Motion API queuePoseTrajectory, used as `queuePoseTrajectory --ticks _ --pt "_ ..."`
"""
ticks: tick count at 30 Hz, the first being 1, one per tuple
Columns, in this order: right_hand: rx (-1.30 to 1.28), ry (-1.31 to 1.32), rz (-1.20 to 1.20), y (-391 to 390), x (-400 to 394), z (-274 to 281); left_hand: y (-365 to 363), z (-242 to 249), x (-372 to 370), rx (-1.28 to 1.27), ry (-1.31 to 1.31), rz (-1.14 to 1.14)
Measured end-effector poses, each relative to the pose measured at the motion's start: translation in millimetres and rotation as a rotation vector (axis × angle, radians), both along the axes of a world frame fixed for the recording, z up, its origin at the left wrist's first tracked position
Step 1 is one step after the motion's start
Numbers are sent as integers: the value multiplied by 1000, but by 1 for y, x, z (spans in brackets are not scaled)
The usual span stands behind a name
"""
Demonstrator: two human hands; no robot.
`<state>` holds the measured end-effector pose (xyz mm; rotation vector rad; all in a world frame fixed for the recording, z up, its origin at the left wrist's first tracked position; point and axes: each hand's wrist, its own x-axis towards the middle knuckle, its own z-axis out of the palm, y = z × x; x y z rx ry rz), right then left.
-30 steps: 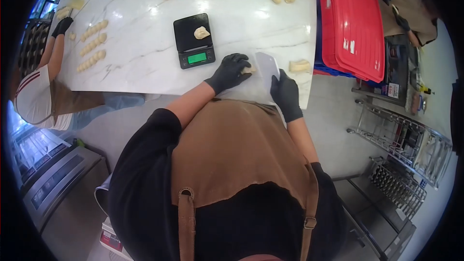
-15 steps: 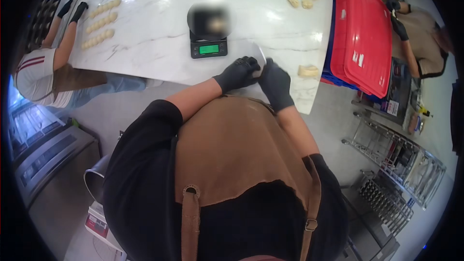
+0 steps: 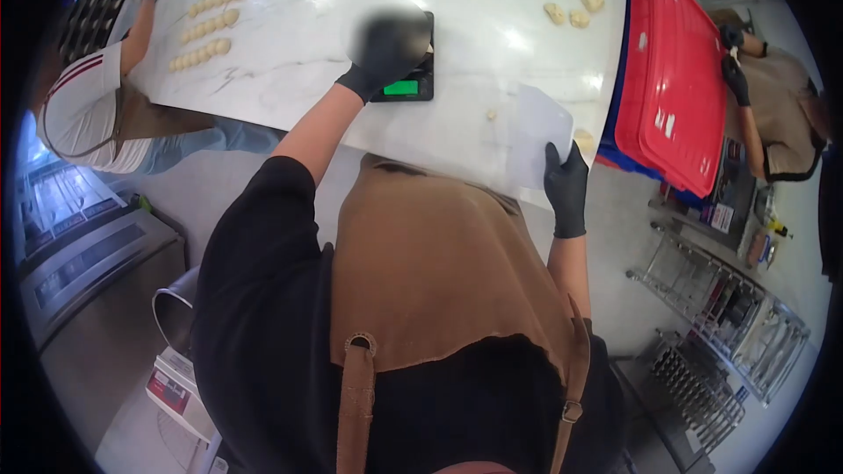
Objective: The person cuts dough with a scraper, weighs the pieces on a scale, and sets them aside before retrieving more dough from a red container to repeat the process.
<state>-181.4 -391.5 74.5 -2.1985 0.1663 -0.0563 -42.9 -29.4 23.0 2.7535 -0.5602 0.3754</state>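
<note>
My left hand (image 3: 386, 57), in a black glove, is over the black digital scale (image 3: 425, 88) with its lit green display. A blurred patch covers the fingers, so their grip is hidden; a little pale dough shows at the hand's right side. At the table's right front, my right hand (image 3: 566, 186), also gloved in black, is closed on a white flat dough scraper (image 3: 537, 132). The blade lies over the table edge, pointing away from me. A tiny dough bit (image 3: 492, 114) sits left of the scraper. A larger dough piece (image 3: 584, 139) is partly hidden behind it.
Several dough pieces (image 3: 553, 13) lie at the back of the marble table (image 3: 303, 53). Rows of dough balls (image 3: 202, 53) are at the left, near a co-worker (image 3: 97, 105). Red lidded crates (image 3: 672, 79) stand at the right, with another co-worker (image 3: 773, 105) beyond.
My hands have moved apart. The left went up and left onto the scale; the right moved right and toward me with the scraper. A tiny dough bit now shows on the table.
</note>
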Motion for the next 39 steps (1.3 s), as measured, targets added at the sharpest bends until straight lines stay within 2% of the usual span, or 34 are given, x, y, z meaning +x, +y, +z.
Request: queuePoseTrajectory --ticks 1,2,3,5,6,7,10,11,14,19,24,26,28,29,31,32,33,34,36,39 --pt "-16 61 2 6 -4 9 3 -31 5 93 -97 -87" --pt "-30 118 4 13 -8 12 0 -35 6 -10 -1 -117" --pt "-69 80 39 16 -10 8 -6 -41 3 -140 -15 -111" --pt "-186 144 70 25 -14 17 -39 -12 -21 -334 -30 -82" --pt "-232 135 93 27 -17 15 -54 -22 -33 -318 -98 -170" --pt "-261 186 99 30 -20 17 -69 -29 -54 -339 6 -212" --pt "-418 82 190 36 -25 -1 -97 -43 -93 -317 291 -272" --pt "-425 102 202 39 -25 -2 -101 -43 -100 -295 296 -242" --pt "-462 156 260 51 -26 1 -104 -35 -101 -505 162 -264" --pt "-552 156 369 69 -12 -10 -99 -62 -102 -401 223 -336" --pt "-578 9 413 104 46 -31 -87 -46 -114 -474 304 -366" --pt "-516 -2 421 99 51 -24 -74 -30 -105 -506 302 -368" --pt "-487 2 380 84 39 -14 -55 -24 -81 -603 216 -150" --pt "-410 -12 286 72 31 -22 -43 -6 -64 -554 152 -82" --pt "-211 109 157 55 20 -6 -13 -1 -28 -432 253 -72" --pt "-64 57 133 44 15 -8 -6 3 -13 -127 -24 77" --pt "9 67 107 36 11 -3 12 -14 8 -222 -84 101" --pt "83 75 73 31 8 3 24 -18 21 -255 84 65" --pt "72 102 42 19 4 7 36 -20 37 -319 424 -13" --pt "153 109 -20 3 -2 2 46 -4 50 -261 401 -52"
